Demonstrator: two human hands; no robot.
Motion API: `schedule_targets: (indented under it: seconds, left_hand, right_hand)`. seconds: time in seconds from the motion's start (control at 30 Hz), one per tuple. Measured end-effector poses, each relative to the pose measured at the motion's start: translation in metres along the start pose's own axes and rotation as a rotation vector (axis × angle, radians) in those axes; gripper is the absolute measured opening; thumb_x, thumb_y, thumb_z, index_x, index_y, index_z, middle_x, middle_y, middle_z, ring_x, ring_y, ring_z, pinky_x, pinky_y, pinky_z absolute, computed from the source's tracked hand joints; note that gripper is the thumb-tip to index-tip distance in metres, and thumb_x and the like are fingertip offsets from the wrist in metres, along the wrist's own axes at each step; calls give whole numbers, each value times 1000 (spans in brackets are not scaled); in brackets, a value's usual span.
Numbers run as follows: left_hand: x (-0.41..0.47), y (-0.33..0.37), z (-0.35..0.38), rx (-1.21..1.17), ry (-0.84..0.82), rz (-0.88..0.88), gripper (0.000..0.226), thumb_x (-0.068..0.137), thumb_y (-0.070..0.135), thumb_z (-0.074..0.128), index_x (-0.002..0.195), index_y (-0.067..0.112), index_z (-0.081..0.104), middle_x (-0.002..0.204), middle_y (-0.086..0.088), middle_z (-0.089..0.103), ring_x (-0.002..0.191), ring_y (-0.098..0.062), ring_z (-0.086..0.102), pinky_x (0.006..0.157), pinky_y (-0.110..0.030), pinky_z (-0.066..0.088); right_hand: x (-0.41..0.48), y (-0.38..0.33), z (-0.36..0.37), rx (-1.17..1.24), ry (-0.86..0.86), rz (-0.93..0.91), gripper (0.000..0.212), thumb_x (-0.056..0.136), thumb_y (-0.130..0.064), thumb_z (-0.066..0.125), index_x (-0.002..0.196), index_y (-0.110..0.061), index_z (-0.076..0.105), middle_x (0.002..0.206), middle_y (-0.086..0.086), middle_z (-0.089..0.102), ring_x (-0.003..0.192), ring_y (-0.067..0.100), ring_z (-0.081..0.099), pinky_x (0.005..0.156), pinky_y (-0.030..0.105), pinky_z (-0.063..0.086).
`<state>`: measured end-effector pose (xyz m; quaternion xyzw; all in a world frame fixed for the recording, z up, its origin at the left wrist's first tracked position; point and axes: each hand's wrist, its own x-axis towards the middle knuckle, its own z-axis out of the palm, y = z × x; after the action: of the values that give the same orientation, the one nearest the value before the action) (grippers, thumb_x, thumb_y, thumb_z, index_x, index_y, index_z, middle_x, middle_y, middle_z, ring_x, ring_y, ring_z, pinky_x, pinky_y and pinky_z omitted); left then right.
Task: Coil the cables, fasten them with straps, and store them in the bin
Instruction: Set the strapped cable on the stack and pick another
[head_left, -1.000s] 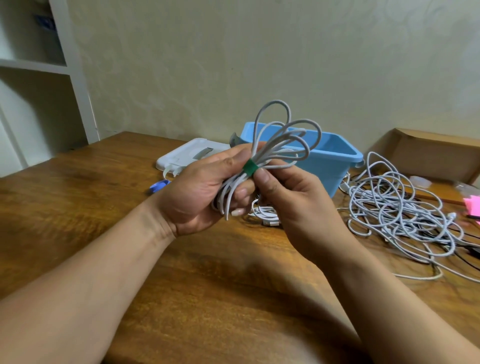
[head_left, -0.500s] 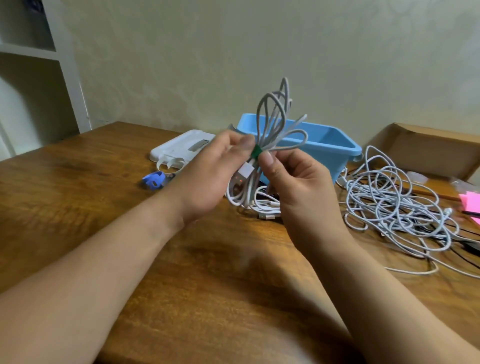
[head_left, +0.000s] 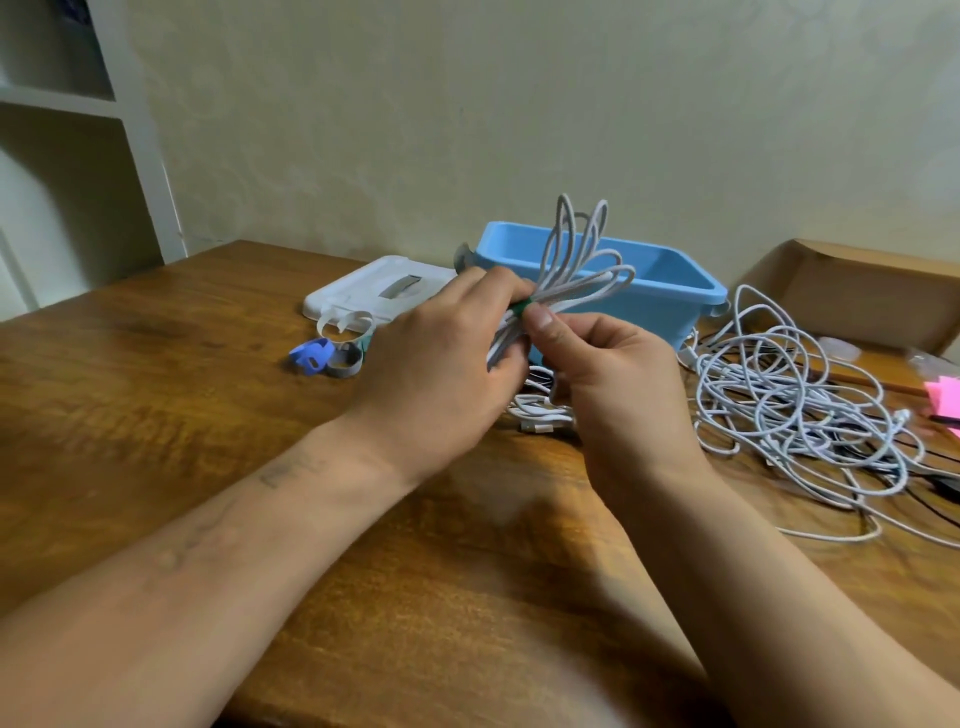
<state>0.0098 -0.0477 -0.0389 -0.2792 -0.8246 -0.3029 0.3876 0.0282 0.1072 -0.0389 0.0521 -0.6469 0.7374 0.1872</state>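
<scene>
A coiled grey-white cable (head_left: 582, 260) is held above the wooden table, its loops fanning up in front of the blue bin (head_left: 670, 291). A green strap (head_left: 521, 307) wraps its middle. My left hand (head_left: 441, 374) grips the bundle below the strap. My right hand (head_left: 608, 379) pinches the strap with thumb and fingers. A tangled heap of white cables (head_left: 795, 410) lies on the table to the right. Another white cable (head_left: 540, 413) lies under my hands.
The bin's white lid (head_left: 379, 291) lies flat to the left of the bin. Loose straps, one blue (head_left: 311, 355), one grey (head_left: 345, 361), one white (head_left: 345, 322), sit near it. A cardboard box (head_left: 862, 291) stands at the back right, pink notes (head_left: 945, 397) at the right edge.
The bundle has tilted, its loops now leaning toward the bin. My left hand has rolled over the bundle, back of hand upward. The view shifted slightly.
</scene>
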Motion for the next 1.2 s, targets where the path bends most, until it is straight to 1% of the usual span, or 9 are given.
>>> schedule_targets:
  seconds: [0.23,0.4,0.53,0.6,0.67,0.83,1.0,1.1,1.2]
  left_hand:
    - [1,-9,-1,14,69,-53,24,99,25,66,121,18,71,104,0,78,92,-24,73,74,-45,60]
    - [1,-3,0,-221,11,-220,15,104,21,60,115,17,71,85,9,72,76,-10,68,69,-37,55]
    - [2,-6,4,-509,-99,-374,16,105,25,57,113,22,71,89,-1,76,78,-15,74,74,-46,63]
    - [3,-10,5,-677,-172,-433,20,102,25,55,114,21,71,92,-6,77,80,-18,74,76,-46,64]
    - [4,-11,5,-816,-246,-430,20,102,20,54,115,14,68,83,-9,71,71,-18,67,68,-35,59]
    - [7,-2,8,-1082,-180,-568,22,111,17,50,101,4,65,73,-6,60,57,-14,52,50,-23,49]
    - [13,-11,1,-1281,-306,-657,29,109,24,50,107,5,73,84,-10,67,64,-18,62,60,-26,57]
    - [11,-14,-7,-1430,-476,-667,36,107,30,49,118,3,70,86,-12,69,69,-22,66,67,-34,60]
    - [10,-10,-11,-1432,-541,-644,43,105,35,46,122,0,65,86,-15,73,64,-23,71,65,-39,62]
  right_hand:
    - [-2,-2,0,-111,-83,-44,13,100,-10,70,103,-7,82,76,-9,76,62,-5,61,62,11,47]
    - [2,-1,-2,-150,-78,-72,12,101,-14,70,101,-10,81,74,-9,74,62,-3,58,63,16,47]
    - [4,1,0,-207,-41,-74,14,101,-23,72,97,-11,79,74,-7,75,65,1,62,66,24,50]
    - [4,3,0,-208,-47,-65,21,100,-30,73,97,-10,77,80,3,78,72,15,70,71,36,54]
    - [5,6,-1,-202,-58,-66,24,100,-32,72,98,-9,76,82,11,79,75,26,72,72,43,55]
    - [5,6,-1,-140,-55,-75,23,99,-28,76,98,-5,73,85,16,78,72,23,73,65,34,54]
    - [9,7,-9,-154,-23,-76,32,90,-34,84,93,-5,70,82,9,70,70,13,59,66,30,52]
    - [10,2,-13,-35,-183,-42,39,91,-31,82,113,-2,69,91,16,65,81,25,66,74,36,59]
    - [8,-1,-12,125,-415,-12,42,98,-27,69,123,7,63,71,12,52,61,30,58,61,44,54]
